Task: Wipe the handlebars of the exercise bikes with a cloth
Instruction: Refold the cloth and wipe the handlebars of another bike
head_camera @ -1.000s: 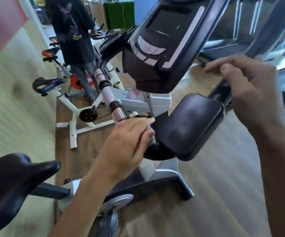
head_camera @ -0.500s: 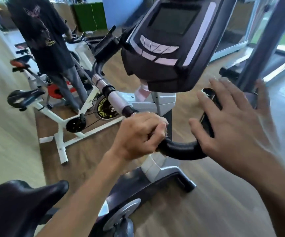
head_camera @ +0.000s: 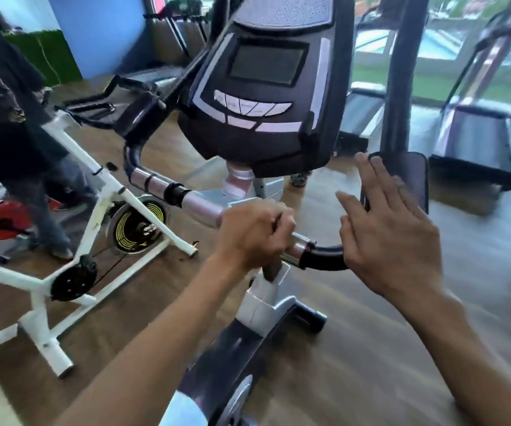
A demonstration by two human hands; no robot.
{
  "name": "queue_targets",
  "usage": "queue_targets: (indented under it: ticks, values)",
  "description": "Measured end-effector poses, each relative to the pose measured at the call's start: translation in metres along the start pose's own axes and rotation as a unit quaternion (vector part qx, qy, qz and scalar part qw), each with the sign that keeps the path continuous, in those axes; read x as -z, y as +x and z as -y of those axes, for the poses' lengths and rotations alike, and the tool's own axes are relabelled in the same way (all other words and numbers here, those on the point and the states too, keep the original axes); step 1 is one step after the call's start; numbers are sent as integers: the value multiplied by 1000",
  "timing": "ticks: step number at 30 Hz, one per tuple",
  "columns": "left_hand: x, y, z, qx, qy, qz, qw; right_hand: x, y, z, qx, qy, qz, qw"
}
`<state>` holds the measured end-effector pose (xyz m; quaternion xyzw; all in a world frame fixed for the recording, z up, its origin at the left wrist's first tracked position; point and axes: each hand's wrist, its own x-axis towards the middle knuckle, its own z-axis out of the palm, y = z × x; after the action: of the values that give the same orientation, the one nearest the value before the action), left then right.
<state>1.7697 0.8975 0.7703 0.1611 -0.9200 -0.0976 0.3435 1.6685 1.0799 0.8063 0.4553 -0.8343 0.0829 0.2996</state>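
My left hand (head_camera: 255,233) is clenched round the handlebar (head_camera: 199,206) just below the console (head_camera: 266,87); no cloth visible, maybe hidden in the fist. Right hand (head_camera: 389,232) is released, fingers spread by the right-side bend. Judging mid-wipe: right side and white bike (head_camera: 73,229) left of the console remain.

Left of frame: person in dark clothes (head_camera: 8,133) standing on wood floor (head_camera: 355,348). Upper right: treadmills (head_camera: 475,142) beside windows (head_camera: 441,41). Upper left: blue wall (head_camera: 100,29).

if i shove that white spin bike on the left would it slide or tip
Probably neither easily: the white spin bike stands on wide crossbar feet and carries a metal flywheel, so it looks heavy. On the smooth wood floor it might scoot slightly.
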Motion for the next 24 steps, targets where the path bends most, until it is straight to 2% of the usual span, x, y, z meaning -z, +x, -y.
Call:
queue_targets:
  ticks: [2,5,8,10,13,16,19,21,24]
  values:
    - [0,-2,10,28,4,-28,999,-2,-2,6,-22,4,-5,1000]
    - [-8,-12,-13,66,-3,-82,994,-6,-4,15,-49,16,-12,999]
    - [-10,-22,-32,-7,-12,-72,997,-8,-6,20,-63,24,-21,997]
    - [-3,-14,-11,-42,14,-41,998,-9,-9,23,-60,32,-22,997]
    - [11,-4,35,32,70,-23,997,-8,-14,33,-60,75,-32,995]
    - [18,-6,66,101,58,-29,993,-13,-13,58,-23,123,-50,991]
    - [31,9,87,169,46,-30,984,-21,-4,78,44,80,29,995]
    - [37,17,90,209,30,-37,977,-24,4,83,23,72,81,994]
    - [29,8,71,192,57,-35,979,-27,7,85,-27,63,100,993]
